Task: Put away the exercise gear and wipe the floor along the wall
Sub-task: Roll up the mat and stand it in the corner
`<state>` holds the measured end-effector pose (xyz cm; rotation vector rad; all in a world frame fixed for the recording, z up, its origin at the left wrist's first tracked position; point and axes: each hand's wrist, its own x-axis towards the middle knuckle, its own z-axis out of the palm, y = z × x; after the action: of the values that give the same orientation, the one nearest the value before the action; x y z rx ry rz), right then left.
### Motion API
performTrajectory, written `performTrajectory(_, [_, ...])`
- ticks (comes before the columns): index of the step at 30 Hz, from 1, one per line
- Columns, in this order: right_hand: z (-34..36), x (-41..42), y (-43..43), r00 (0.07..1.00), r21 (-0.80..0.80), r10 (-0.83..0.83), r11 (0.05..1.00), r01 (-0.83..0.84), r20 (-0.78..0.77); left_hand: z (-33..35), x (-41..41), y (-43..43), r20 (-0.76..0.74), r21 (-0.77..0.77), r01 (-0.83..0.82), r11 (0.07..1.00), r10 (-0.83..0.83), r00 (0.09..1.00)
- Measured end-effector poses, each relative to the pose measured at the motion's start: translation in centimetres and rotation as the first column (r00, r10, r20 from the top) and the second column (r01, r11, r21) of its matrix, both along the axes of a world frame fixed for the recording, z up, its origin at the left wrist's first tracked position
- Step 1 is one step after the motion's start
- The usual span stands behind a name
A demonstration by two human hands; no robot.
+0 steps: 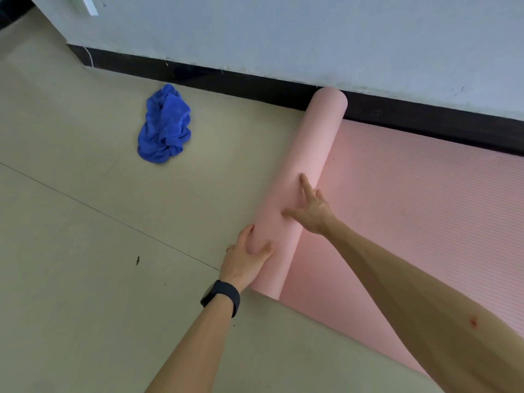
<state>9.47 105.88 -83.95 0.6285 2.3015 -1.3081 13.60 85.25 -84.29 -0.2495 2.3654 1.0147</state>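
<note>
A pink exercise mat (411,211) lies on the floor along the wall, its left part rolled into a thick roll (309,154) whose far end touches the black baseboard. My left hand (246,256) cups the near end of the roll, thumb on top and fingers around its left side. My right hand (312,208) lies flat on top of the roll a little farther along, fingers spread. A crumpled blue cloth (164,126) sits on the floor to the left, apart from the mat and near the baseboard.
The pale wall (283,32) with a black baseboard (226,80) runs across the back. Beige tile floor (85,222) spreads to the left, with a thin seam line and a small dark speck (137,260).
</note>
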Motion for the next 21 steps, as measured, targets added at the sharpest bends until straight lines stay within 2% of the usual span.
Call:
performTrajectory(3, [-0.5,2.7,1.2,0.999,0.186,-0.039,0.982,0.039,-0.003,0.2,1.6,1.8,-0.040,-0.084,0.107,0.991,-0.111,0.993])
performTrajectory(5, [-0.4,4.4,2.1,0.998,0.296,-0.017,0.955,0.035,-0.064,0.1,2.9,3.0,-0.107,-0.136,0.184,0.973,-0.199,0.974])
performTrajectory(8, [0.0,6.4,3.3,0.956,0.434,0.191,0.897,-0.079,-0.221,0.0,4.6,4.6,-0.176,-0.263,0.291,0.920,-0.343,0.923])
performTrajectory(11, [-0.4,7.1,5.0,0.893,0.582,0.424,0.768,-0.269,-0.147,0.7,6.1,5.9,-0.181,-0.486,0.383,0.785,-0.519,0.835])
performTrajectory(13, [-1.2,8.0,6.4,0.864,0.637,0.498,0.690,-0.345,-0.071,1.3,6.5,6.3,-0.197,-0.590,0.421,0.688,-0.629,0.752])
performTrajectory(14, [-1.5,8.7,7.1,0.857,0.651,0.513,0.665,-0.366,-0.043,1.7,6.3,6.3,-0.214,-0.598,0.424,0.680,-0.646,0.733])
performTrajectory(15, [-1.8,9.6,7.7,0.854,0.657,0.519,0.652,-0.380,-0.021,1.9,5.8,6.3,-0.237,-0.573,0.409,0.710,-0.622,0.746])
performTrajectory(18, [-2.4,11.5,9.1,0.851,0.643,0.524,0.642,-0.418,0.030,1.6,3.4,7.1,-0.250,-0.466,0.318,0.826,-0.468,0.848])
performTrajectory(21, [-1.7,11.6,10.2,0.846,0.618,0.531,0.649,-0.444,0.050,0.7,1.8,8.5,0.002,-0.225,0.353,0.908,-0.362,0.932])
